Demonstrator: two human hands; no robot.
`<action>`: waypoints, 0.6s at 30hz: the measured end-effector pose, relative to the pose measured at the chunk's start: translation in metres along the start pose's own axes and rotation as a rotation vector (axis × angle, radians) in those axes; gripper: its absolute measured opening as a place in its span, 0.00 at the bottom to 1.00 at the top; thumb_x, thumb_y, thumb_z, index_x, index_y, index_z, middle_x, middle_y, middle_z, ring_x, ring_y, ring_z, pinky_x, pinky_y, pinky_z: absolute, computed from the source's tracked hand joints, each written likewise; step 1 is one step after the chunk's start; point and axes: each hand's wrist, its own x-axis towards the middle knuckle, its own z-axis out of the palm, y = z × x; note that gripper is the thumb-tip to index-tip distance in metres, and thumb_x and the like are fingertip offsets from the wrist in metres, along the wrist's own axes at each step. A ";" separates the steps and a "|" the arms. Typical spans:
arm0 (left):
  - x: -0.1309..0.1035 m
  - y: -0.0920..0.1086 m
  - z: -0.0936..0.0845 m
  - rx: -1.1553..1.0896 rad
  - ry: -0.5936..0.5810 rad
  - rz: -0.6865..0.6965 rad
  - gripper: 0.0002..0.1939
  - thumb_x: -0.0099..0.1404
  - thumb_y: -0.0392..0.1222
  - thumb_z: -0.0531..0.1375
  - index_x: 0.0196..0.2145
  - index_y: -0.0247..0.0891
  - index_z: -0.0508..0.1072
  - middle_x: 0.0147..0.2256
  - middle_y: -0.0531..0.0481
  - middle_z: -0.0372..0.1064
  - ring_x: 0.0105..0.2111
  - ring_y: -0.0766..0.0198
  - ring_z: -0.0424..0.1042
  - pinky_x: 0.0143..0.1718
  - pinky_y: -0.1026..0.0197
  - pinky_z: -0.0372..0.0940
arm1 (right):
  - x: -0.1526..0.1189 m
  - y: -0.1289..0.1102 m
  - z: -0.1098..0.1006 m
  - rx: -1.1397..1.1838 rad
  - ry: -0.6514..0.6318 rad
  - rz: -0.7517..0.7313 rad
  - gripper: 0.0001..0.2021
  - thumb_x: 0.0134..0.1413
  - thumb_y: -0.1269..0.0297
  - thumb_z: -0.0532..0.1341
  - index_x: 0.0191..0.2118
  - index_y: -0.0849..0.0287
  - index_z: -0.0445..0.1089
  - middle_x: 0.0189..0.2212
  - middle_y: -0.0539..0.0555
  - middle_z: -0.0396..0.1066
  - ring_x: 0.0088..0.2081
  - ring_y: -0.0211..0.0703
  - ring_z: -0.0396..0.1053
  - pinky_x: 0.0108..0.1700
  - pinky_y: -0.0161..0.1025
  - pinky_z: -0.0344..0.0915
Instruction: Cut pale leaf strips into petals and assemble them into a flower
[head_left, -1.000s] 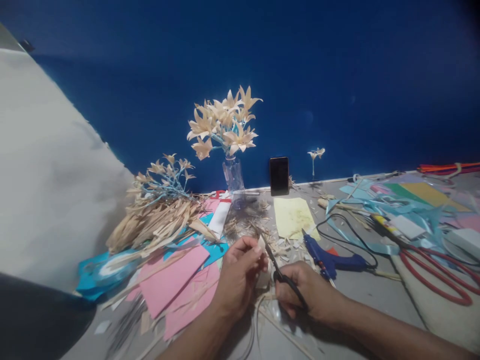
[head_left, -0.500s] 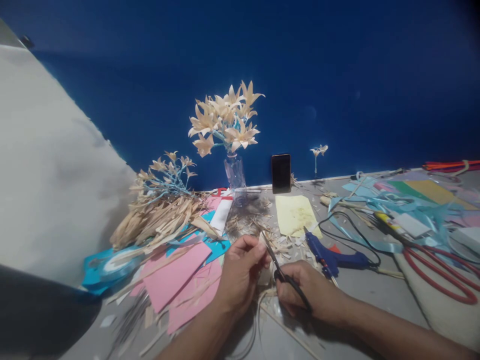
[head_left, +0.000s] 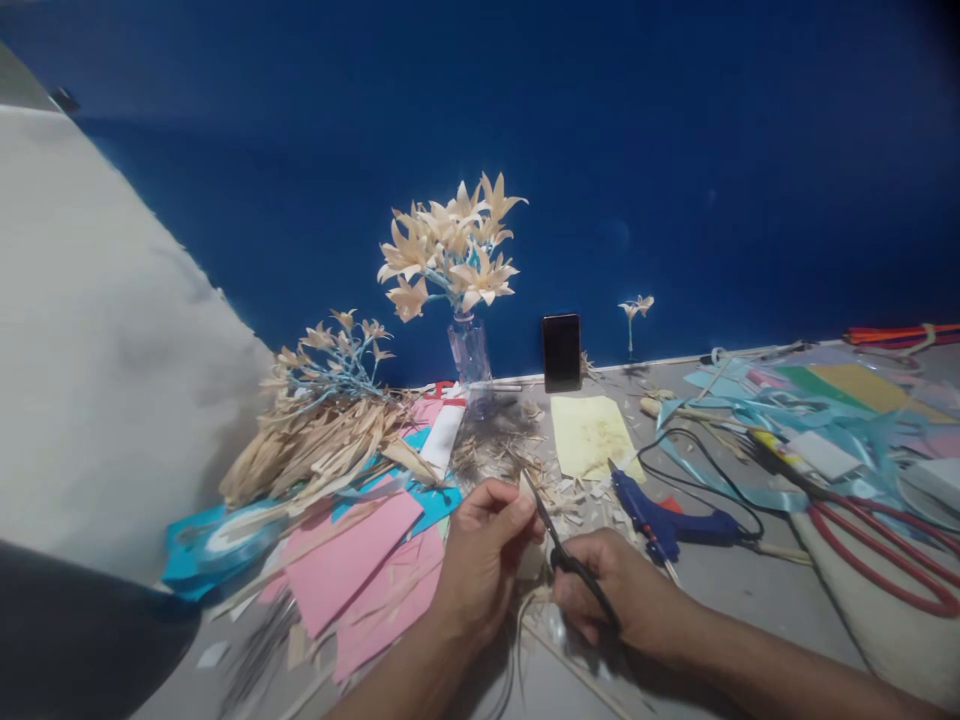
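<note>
Between the thumb and fingers of my left hand is a small pale strip, perhaps dried husk; its lower part is hidden by the fingers. My right hand is wrapped round the black handles of a pair of scissors. The scissor blades point up and away, lying right against the strip. Husk scraps are scattered just beyond both hands. To the right of the right hand lies a blue glue gun, its nozzle near a stained yellow sheet.
A clear bottle holds pale flowers near the blue wall. A phone leans upright beside it. Dried husks, pink sheets and ribbon roll lie left. Red-handled cutters and blue ribbon lie right.
The whole view has shifted slightly, with the scene a little lower in the picture. Both hands keep nearly the same pose, the scissors still against the strip.
</note>
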 end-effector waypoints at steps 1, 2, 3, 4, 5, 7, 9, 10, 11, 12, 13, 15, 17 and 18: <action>0.000 0.000 0.000 0.002 0.000 0.002 0.13 0.51 0.40 0.73 0.23 0.36 0.71 0.20 0.53 0.70 0.23 0.69 0.68 0.29 0.68 0.62 | 0.000 0.001 0.000 0.004 0.001 -0.003 0.22 0.48 0.49 0.64 0.17 0.59 0.61 0.13 0.47 0.60 0.17 0.31 0.52 0.20 0.31 0.45; 0.000 -0.001 -0.001 0.003 0.001 0.001 0.13 0.51 0.40 0.73 0.23 0.36 0.71 0.20 0.53 0.71 0.23 0.69 0.68 0.29 0.68 0.62 | 0.001 0.001 0.000 0.008 0.006 -0.005 0.22 0.47 0.48 0.64 0.17 0.59 0.61 0.13 0.47 0.60 0.17 0.31 0.52 0.20 0.31 0.46; 0.000 -0.001 -0.001 0.004 0.004 -0.002 0.13 0.51 0.40 0.73 0.23 0.36 0.71 0.20 0.53 0.71 0.23 0.69 0.68 0.29 0.67 0.62 | 0.001 0.001 0.001 0.011 0.010 -0.006 0.22 0.47 0.48 0.64 0.17 0.59 0.61 0.13 0.47 0.61 0.17 0.31 0.52 0.20 0.31 0.46; 0.000 -0.001 -0.001 0.006 0.005 -0.008 0.13 0.51 0.40 0.73 0.23 0.36 0.71 0.20 0.53 0.70 0.23 0.69 0.68 0.29 0.67 0.62 | 0.001 0.001 0.001 0.011 0.010 -0.005 0.21 0.47 0.49 0.64 0.17 0.59 0.61 0.13 0.47 0.61 0.17 0.31 0.52 0.20 0.31 0.46; 0.000 -0.001 -0.001 0.007 0.005 -0.015 0.14 0.50 0.39 0.73 0.24 0.36 0.71 0.20 0.53 0.70 0.23 0.69 0.68 0.29 0.67 0.62 | 0.001 0.000 0.001 0.008 0.009 -0.003 0.21 0.47 0.49 0.64 0.17 0.59 0.61 0.13 0.47 0.61 0.17 0.31 0.53 0.20 0.31 0.47; -0.001 0.000 0.000 0.004 0.003 -0.027 0.14 0.50 0.39 0.73 0.24 0.36 0.70 0.20 0.54 0.69 0.23 0.69 0.68 0.29 0.67 0.62 | 0.001 -0.003 0.001 -0.004 0.011 0.007 0.20 0.46 0.51 0.64 0.17 0.59 0.61 0.13 0.47 0.60 0.17 0.32 0.54 0.20 0.31 0.47; -0.001 0.000 0.000 0.003 0.003 -0.033 0.15 0.50 0.39 0.73 0.24 0.37 0.69 0.20 0.55 0.68 0.23 0.69 0.68 0.28 0.67 0.62 | 0.000 -0.005 0.001 -0.014 0.017 0.018 0.18 0.46 0.53 0.63 0.16 0.59 0.61 0.13 0.47 0.60 0.18 0.32 0.54 0.20 0.31 0.47; -0.001 0.000 0.000 0.005 0.003 -0.035 0.15 0.50 0.39 0.73 0.24 0.37 0.69 0.20 0.55 0.68 0.23 0.69 0.68 0.28 0.67 0.62 | 0.000 -0.006 0.001 -0.015 0.021 0.023 0.18 0.46 0.53 0.63 0.16 0.59 0.61 0.13 0.47 0.60 0.18 0.32 0.54 0.20 0.31 0.47; -0.001 0.000 0.000 0.009 0.002 -0.037 0.15 0.50 0.39 0.73 0.24 0.37 0.69 0.20 0.55 0.68 0.22 0.68 0.68 0.28 0.67 0.62 | 0.000 -0.006 0.001 -0.014 0.021 0.026 0.18 0.45 0.54 0.63 0.16 0.59 0.61 0.13 0.47 0.60 0.17 0.32 0.54 0.20 0.31 0.48; -0.001 0.000 0.000 0.013 -0.003 -0.040 0.15 0.49 0.39 0.73 0.24 0.37 0.69 0.20 0.55 0.68 0.23 0.68 0.68 0.28 0.67 0.61 | 0.000 -0.006 0.001 -0.011 0.019 0.027 0.18 0.46 0.54 0.63 0.16 0.59 0.61 0.13 0.47 0.60 0.17 0.32 0.54 0.20 0.31 0.48; -0.001 0.001 0.000 0.015 -0.012 -0.045 0.15 0.50 0.39 0.73 0.24 0.37 0.69 0.20 0.55 0.68 0.22 0.68 0.68 0.28 0.67 0.61 | 0.000 -0.006 0.001 -0.007 0.015 0.029 0.18 0.46 0.55 0.63 0.16 0.59 0.61 0.13 0.47 0.60 0.17 0.32 0.53 0.20 0.31 0.48; -0.002 0.001 0.000 0.018 -0.039 -0.057 0.16 0.50 0.40 0.73 0.24 0.37 0.68 0.20 0.54 0.68 0.22 0.68 0.68 0.28 0.67 0.61 | 0.000 -0.004 0.002 0.001 0.010 0.037 0.17 0.46 0.55 0.63 0.16 0.59 0.61 0.13 0.47 0.60 0.17 0.32 0.53 0.20 0.31 0.48; -0.002 0.001 0.000 0.018 -0.066 -0.068 0.16 0.51 0.40 0.73 0.24 0.37 0.67 0.21 0.54 0.68 0.23 0.68 0.68 0.28 0.67 0.61 | 0.000 -0.004 0.002 0.013 0.008 0.051 0.16 0.45 0.57 0.63 0.17 0.59 0.62 0.13 0.47 0.60 0.17 0.32 0.53 0.20 0.31 0.47; -0.002 0.002 0.000 0.016 -0.078 -0.071 0.16 0.52 0.40 0.73 0.24 0.37 0.67 0.21 0.54 0.68 0.23 0.68 0.68 0.28 0.67 0.61 | -0.001 -0.004 0.003 0.021 0.008 0.059 0.15 0.44 0.57 0.63 0.17 0.59 0.62 0.13 0.46 0.60 0.17 0.31 0.53 0.20 0.31 0.47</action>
